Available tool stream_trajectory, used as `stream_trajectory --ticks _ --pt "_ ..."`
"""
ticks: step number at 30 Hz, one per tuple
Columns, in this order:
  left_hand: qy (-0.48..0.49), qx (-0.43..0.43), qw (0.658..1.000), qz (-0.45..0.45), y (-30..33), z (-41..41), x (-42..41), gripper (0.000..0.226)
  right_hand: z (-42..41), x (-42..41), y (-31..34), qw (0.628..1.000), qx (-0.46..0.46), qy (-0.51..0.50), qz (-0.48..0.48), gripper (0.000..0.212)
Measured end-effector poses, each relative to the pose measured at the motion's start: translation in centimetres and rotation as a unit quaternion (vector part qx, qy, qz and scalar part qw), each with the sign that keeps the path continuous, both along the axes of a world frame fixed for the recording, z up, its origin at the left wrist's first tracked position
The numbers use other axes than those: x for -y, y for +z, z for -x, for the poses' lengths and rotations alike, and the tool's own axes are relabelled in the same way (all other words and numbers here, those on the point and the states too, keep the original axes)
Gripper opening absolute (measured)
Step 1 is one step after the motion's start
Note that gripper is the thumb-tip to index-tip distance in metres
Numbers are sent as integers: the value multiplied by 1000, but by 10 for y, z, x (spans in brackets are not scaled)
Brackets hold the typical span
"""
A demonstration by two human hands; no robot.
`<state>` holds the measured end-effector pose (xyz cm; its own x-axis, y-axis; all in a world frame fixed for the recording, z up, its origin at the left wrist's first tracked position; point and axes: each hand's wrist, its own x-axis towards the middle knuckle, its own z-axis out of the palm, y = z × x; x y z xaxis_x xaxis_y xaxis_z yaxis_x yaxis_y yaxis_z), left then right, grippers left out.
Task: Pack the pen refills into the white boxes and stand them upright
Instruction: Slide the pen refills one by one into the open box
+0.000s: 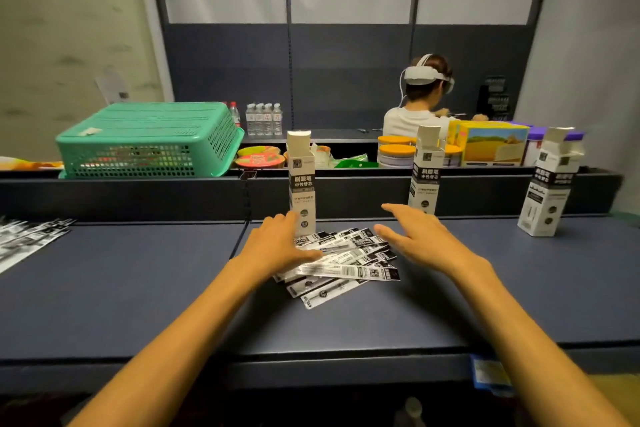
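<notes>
A loose pile of pen refills (343,262) in black-and-white sleeves lies on the dark blue shelf (138,288) in front of me. My left hand (280,246) rests flat on the pile's left edge, fingers straight. My right hand (419,236) hovers open over the pile's right side, fingers spread. A tall white box (302,184) stands upright just behind my left hand with its top flap up. A second white box (425,172) stands behind my right hand. A third white box (550,184), wider, stands at the far right.
More refill sleeves (24,239) lie at the shelf's left edge. Behind the shelf's back rail are an upturned green basket (149,139), water bottles (264,118), food tubs and cartons (491,144). A person wearing a headset (420,97) sits beyond, facing away.
</notes>
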<state>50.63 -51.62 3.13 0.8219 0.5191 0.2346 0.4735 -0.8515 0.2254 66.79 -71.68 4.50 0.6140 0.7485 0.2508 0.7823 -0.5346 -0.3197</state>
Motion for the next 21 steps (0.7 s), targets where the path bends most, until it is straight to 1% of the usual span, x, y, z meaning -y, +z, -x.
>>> stream_trajectory --ticks 2,4,8,9,10,12,15,18,21 --pt "14 14 999 -27 0 5 -9 80 -2 -4 1 1000 3 4 -3 65" --pt "35 29 997 -56 2 7 -23 79 -6 -10 1 1000 2 10 -3 66" --pt "68 66 987 -131 9 0 -54 89 -11 -26 -1 1000 6 17 1 67" --pt "68 78 985 -138 10 -5 -60 94 -11 -29 -1 1000 7 15 1 67" --pt "66 88 985 -131 11 -10 -65 100 -11 -32 -1 1000 10 12 1 66" --pt "53 98 990 -90 11 -24 -73 110 -12 -37 -2 1000 13 4 4 65" --pt "15 116 992 -53 7 -46 -78 114 -15 -43 -6 1000 4 -12 11 66" --pt "-13 159 986 -57 0 -62 -74 105 -20 -46 -12 1000 -4 -22 15 69" --pt "-36 212 974 -71 -4 -70 -72 84 -25 -45 -13 999 -8 -31 15 69"
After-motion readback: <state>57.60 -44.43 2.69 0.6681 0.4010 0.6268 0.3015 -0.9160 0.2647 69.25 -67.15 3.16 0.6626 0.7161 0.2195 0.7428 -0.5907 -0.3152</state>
